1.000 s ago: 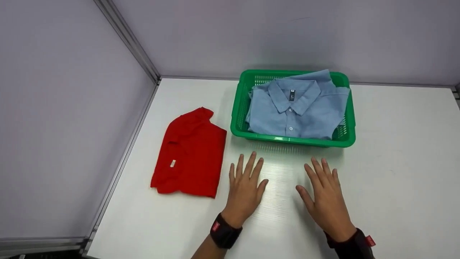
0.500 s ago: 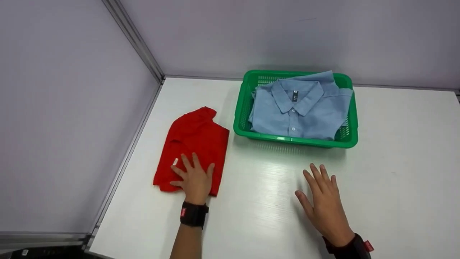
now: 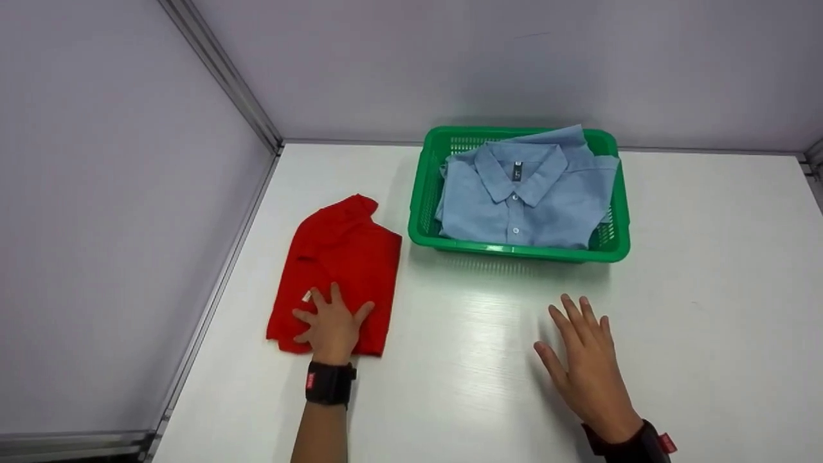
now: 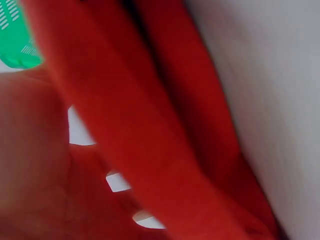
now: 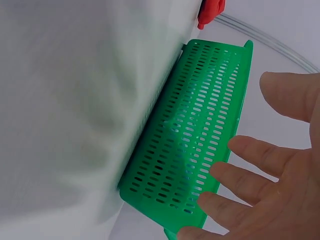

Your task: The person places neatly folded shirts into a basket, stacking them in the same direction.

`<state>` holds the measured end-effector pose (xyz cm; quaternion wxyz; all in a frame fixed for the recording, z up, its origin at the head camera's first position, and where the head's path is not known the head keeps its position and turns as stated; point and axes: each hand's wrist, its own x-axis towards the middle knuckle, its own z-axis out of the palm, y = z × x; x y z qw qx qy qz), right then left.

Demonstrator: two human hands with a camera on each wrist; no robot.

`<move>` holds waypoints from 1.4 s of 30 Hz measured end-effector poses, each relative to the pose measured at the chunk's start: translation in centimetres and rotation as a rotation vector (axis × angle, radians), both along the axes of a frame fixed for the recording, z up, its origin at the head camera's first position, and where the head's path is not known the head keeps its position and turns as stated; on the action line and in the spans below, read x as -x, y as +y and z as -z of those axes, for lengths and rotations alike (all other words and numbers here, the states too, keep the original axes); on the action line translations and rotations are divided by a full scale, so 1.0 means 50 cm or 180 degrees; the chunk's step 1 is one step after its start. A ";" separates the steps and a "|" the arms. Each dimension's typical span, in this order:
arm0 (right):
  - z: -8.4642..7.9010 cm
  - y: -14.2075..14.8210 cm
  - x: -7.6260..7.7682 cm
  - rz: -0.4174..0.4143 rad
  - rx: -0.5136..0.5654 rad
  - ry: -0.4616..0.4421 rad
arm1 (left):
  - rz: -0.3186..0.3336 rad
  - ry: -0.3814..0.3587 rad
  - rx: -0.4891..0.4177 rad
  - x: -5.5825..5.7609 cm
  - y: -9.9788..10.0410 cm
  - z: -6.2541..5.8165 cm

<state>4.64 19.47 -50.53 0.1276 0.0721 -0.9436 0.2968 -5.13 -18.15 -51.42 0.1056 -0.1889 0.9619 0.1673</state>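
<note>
A folded red garment (image 3: 353,257) with a small white label (image 3: 307,296) lies on the left part of the table. My left hand (image 3: 331,325) is over its near part, fingers spread and straight. In the left wrist view, folds of the red cloth (image 4: 125,110) are close to the palm; whether the hand presses down cannot be told. My right hand (image 3: 588,373) hovers over the table in front of the green basket (image 3: 514,249), its fingers extended and nothing held. Inside that basket lies a folded blue button-up shirt (image 3: 546,218), collar up.
The white table (image 3: 463,386) meets a grey wall panel (image 3: 386,71) behind the basket. Another panel (image 3: 116,225) with a metal frame runs along the left edge. The basket's perforated side (image 5: 190,125) faces the right wrist camera.
My left hand has moved left from in front of the basket onto the red garment. My right hand has stayed nearly in place. Basket and clothes have not moved on the table.
</note>
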 end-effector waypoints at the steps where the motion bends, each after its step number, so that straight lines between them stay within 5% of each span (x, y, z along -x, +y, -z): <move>1: 0.000 0.001 0.000 0.0002 0.0012 -0.0001 | 0.0004 -0.0013 0.0009 -0.002 -0.001 -0.001; 10: 0.007 -0.001 -0.003 -0.0010 -0.0068 -0.0147 | 0.0136 -0.0093 0.0040 -0.016 -0.006 -0.006; 24: 0.003 -0.019 -0.005 -0.0087 -0.0186 -0.0662 | 0.0445 -0.0178 -0.0189 -0.082 -0.044 -0.022; 42: 0.014 -0.037 -0.009 -0.0310 -0.0115 -0.0416 | 0.0666 -0.0421 -0.0315 -0.140 -0.070 -0.031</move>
